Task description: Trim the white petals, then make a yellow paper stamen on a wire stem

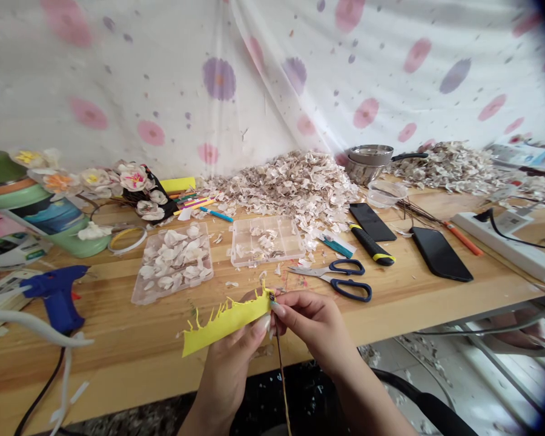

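Observation:
My left hand (236, 348) pinches a yellow fringed strip (224, 321) near its right end, thumb on the front. The strip's upper edge is cut into thin, uneven threads. Close beside it, my right hand (313, 318) is closed with thumb and forefinger on the top of a thin brown stem (281, 369), which hangs down toward my lap. The strip's right end meets the stem's dark tip between my fingertips. Just beyond my hands lie scissors (331, 277) with dark blue handles, blades apart.
Petal-filled plastic boxes (138, 290) stand behind my hands, backed by a big pale petal heap (295, 178). A blue glue gun (57, 297) is at left. A utility knife (367, 242), phone (440, 254) and power strip (513, 248) lie right.

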Available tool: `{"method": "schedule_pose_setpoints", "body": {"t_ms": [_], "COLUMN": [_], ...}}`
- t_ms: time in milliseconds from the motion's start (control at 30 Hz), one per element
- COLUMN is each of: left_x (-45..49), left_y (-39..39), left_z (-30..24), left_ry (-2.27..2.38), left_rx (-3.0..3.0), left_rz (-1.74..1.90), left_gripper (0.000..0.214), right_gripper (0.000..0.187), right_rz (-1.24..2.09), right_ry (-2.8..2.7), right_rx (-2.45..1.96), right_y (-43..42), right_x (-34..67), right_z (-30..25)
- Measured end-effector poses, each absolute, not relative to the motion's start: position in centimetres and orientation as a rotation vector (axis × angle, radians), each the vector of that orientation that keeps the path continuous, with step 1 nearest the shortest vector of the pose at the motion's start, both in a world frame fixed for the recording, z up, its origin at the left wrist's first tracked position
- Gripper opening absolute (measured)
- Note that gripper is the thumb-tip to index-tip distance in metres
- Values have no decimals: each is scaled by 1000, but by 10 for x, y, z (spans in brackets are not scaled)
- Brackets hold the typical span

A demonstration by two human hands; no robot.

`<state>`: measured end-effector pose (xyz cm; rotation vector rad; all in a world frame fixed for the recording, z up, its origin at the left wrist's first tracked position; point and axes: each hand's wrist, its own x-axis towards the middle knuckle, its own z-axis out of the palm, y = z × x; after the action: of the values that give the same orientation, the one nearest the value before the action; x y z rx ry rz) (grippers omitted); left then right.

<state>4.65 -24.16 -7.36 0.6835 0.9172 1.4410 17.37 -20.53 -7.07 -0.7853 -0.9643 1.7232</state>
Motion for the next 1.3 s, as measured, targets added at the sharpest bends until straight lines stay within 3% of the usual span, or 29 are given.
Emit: {"method": "schedule_pose_setpoints", "body": {"t_ms": [467, 667, 967, 1300], "left_x": [46, 50, 61, 66], "left_y": [-237, -236, -235, -231], "left_z": [-79, -80, -76, -73], "left_ry": [1033, 972, 852, 839], "left_rx": [672, 571, 376, 173], "left_rz": [1550, 1500, 1509, 1536], "left_gripper": [26, 31, 28, 29], "right_gripper": [26, 14, 23, 27], "right_rz": [1459, 970, 369, 415], "right_ry": [-1129, -1417, -1663, -1686], "right_rx": [-978, -1076, -1079, -1104], "right_y": [-207, -208, -208, -209], "right_x": [176, 174, 169, 161], "right_z": [-81, -80, -86, -89]}}
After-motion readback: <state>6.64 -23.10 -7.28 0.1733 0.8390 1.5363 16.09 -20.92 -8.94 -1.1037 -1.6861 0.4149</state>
